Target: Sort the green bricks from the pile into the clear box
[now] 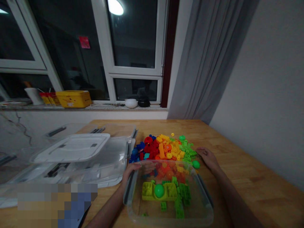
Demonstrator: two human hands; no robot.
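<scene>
Left hand (134, 171) lay with fingers over far-left rim of clear plastic bin (200, 202), grip unclear. Right hand (207, 159) open, flat on wooden table (237, 164), just beside bin's far-right corner, nearest green ball (196, 164). Bin held green and yellow blocks (182, 193); colored brick pile (161, 147) lay just beyond far rim.

Left hand (134, 169) curled over the rim of a clear plastic bin (201, 202) holding green and yellow building bricks (182, 196) and a green ball (159, 191); right hand (207, 158) flat on the wooden table (237, 180), just beside a second green ball (196, 164). A heap of multicoloured plastic bricks (163, 147) lies behind the bin, with a clear storage box (111, 161) to its left.
</scene>
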